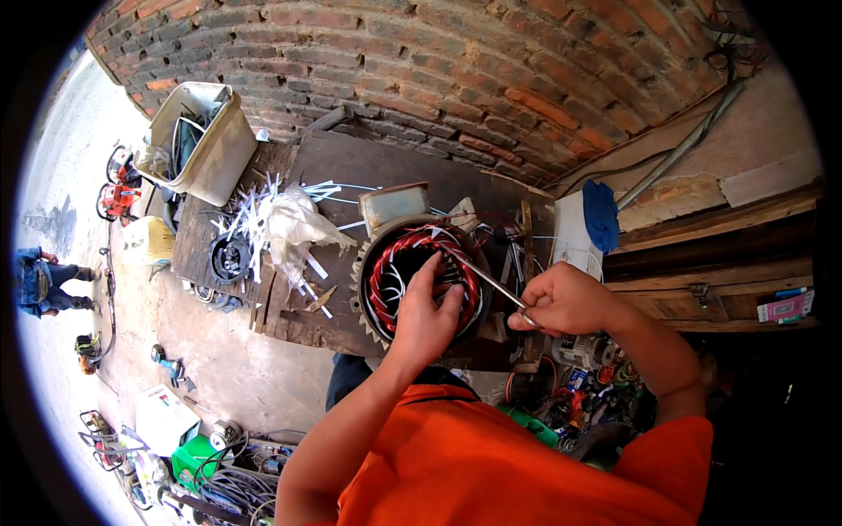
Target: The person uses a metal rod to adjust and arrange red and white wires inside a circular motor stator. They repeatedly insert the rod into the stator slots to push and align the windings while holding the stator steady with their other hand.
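A brick wall (395, 66) backs the wooden table (351, 167) bearing a motor stator (382, 285). The left hand (427, 320), fingers half-open, touches its red windings (419, 238); the right hand (563, 301) clasps a metal tool (495, 282). A pink packet (783, 308) bears illegible print.

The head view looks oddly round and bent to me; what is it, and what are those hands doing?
There is no robot here: these are a person's bare hands, seen from a fisheye camera worn on the head, which curves straight edges. On the dark wooden table sits a ribbed metal housing ringed inside by red wire coils; white strips and a plastic bag lie nearby. The right hand holds a slim metal tool toward the coils. The left hand reaches into the housing.
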Action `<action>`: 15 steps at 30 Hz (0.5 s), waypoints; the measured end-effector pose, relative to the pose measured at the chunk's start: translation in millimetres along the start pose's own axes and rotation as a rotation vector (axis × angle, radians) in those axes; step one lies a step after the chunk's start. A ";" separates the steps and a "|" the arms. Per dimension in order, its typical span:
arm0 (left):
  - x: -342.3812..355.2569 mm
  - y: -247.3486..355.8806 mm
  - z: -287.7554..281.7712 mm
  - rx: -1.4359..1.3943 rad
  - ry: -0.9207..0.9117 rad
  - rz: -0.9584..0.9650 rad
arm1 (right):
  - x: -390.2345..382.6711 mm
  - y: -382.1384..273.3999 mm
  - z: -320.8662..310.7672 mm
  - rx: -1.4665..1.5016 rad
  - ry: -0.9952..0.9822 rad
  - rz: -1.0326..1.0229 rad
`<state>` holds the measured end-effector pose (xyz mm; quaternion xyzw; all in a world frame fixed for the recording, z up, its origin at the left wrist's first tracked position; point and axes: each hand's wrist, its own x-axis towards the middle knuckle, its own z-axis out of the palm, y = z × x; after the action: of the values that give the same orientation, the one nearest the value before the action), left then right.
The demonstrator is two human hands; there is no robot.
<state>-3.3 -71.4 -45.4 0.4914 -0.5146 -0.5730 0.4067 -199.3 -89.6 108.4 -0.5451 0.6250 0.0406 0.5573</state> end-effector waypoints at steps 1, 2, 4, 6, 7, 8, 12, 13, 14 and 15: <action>0.0 0.0 0.1 -0.010 -0.004 0.012 | -0.4 -0.3 2.0 -0.006 0.011 0.004; 0.0 -0.2 0.0 -0.020 -0.006 0.023 | -0.3 -0.8 3.9 -0.012 0.022 0.007; 0.2 -2.6 -0.2 -0.020 -0.018 0.040 | -0.3 -0.2 6.9 -0.039 0.035 -0.016; 0.4 -2.9 -0.4 -0.016 -0.020 0.051 | 0.7 1.8 9.4 -0.080 0.041 -0.069; 0.3 -2.1 -0.7 -0.012 -0.017 0.052 | -0.2 -0.5 11.0 -0.093 0.056 -0.068; -0.1 -1.6 -0.8 -0.010 -0.016 0.053 | -2.0 -4.3 13.3 -0.105 0.072 -0.064; 0.4 -0.3 -2.2 -0.014 -0.034 0.048 | -6.7 -5.8 16.7 -0.281 0.104 -0.092; 1.1 -2.0 -2.0 -0.005 -0.032 0.057 | -6.8 -7.3 16.3 -0.293 0.108 -0.094; 1.0 -3.4 -1.6 0.003 -0.031 0.066 | -7.2 -8.7 15.8 -0.305 0.111 -0.094; 0.7 -3.2 -1.6 -0.010 -0.031 0.062 | -7.4 -10.1 15.3 -0.317 0.115 -0.094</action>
<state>-1.8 -71.9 -48.7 0.4643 -0.5331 -0.5702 0.4184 -183.5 -78.8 113.8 -0.6560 0.6155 0.0814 0.4292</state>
